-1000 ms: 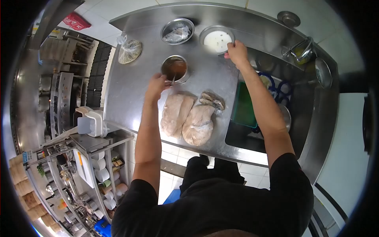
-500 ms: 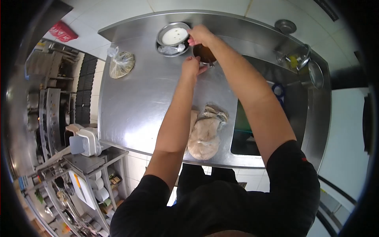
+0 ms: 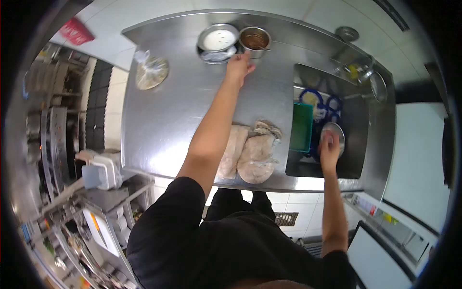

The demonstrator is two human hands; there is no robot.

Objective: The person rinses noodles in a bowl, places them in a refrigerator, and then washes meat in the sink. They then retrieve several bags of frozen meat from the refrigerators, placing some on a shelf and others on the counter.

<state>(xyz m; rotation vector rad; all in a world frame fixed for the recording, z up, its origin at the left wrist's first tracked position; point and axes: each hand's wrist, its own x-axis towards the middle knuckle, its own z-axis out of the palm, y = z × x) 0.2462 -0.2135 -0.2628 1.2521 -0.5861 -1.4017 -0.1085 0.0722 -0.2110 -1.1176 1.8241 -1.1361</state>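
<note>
My left hand (image 3: 239, 68) is at the near side of a metal pot (image 3: 255, 42) of brown sauce, fingers apart and fingertips right at its wall. A utensil handle sticks out over the pot's rim. Beside the pot, a metal bowl of white liquid (image 3: 218, 40) overlaps another metal bowl (image 3: 211, 58) holding clear plastic. Over the sink, my right hand (image 3: 329, 149) is closed at the near edge of a round metal dish (image 3: 339, 134); its fingers are slightly blurred.
Two large pale, plastic-wrapped pieces (image 3: 255, 159) lie at the counter's front edge. A knotted plastic bag (image 3: 152, 73) rests at the left. Inside the sink (image 3: 353, 161) are a green basket (image 3: 301, 127) and blue-rimmed items (image 3: 333, 102). A faucet (image 3: 368, 72) stands behind it.
The sauce pot has moved back, level with the white-liquid bowl. My right hand has left the pot for the sink and the metal dish. My left hand stays by the pot.
</note>
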